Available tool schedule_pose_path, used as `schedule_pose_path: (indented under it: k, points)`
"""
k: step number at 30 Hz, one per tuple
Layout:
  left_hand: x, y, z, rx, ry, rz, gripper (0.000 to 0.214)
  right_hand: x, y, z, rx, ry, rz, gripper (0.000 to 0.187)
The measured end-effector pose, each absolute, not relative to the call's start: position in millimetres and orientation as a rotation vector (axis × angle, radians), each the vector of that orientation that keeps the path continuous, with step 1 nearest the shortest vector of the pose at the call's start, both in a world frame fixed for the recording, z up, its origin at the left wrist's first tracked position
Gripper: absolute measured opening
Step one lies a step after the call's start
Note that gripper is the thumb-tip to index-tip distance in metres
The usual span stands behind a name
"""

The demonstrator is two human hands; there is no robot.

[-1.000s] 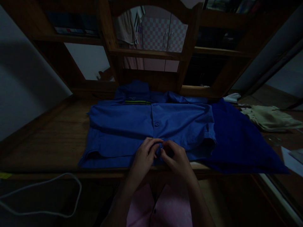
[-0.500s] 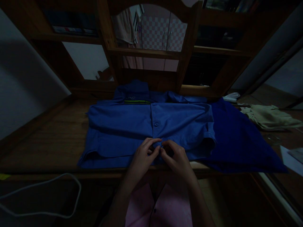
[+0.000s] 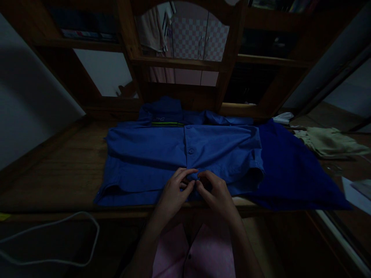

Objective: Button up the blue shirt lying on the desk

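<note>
A blue work jacket lies spread on the wooden table, its buttoned front facing up and its lower edge toward me. One round button shows on the front strip, above my fingers. My left hand pinches the cloth of the front strip near the lower edge, thumb and fingers curled together. Close beside it, my right hand pinches the same spot with thumb and forefinger. What lies right between the fingertips is mostly hidden. A yellow-green stripe crosses the folded part at the back.
Darker blue cloth lies right of the jacket. Farther right are a pale yellow folded cloth and papers. A wooden shelf unit rises behind the table. A white cable loops at the lower left.
The view has shifted very slightly. Both hands keep their pinch at the same place on the jacket, with hardly any finger movement.
</note>
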State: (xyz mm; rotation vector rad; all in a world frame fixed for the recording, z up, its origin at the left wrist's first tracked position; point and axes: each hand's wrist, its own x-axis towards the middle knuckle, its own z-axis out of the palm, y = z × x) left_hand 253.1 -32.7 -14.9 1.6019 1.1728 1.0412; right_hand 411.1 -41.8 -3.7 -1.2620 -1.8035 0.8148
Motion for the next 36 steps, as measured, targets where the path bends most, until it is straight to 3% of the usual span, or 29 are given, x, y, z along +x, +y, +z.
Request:
schedule_pose_path:
  k: [8,23,36]
  points:
    - [252.3,-31.6,-14.1,1.658,1.251,0.987,0.036,409.8,-42.3,-3.1,-1.275,-1.81,0.805,0.011]
    - [254.7,-27.7,-17.7,1.515,1.368,0.971,0.022,409.9,-41.7,-5.1,-1.288,-1.817,0.792,0.006]
    - [254.4,-29.5,-20.3,1.555,1.379,0.989,0.023,409.1,-40.5,-6.9,-1.279,-1.798,0.764,0.009]
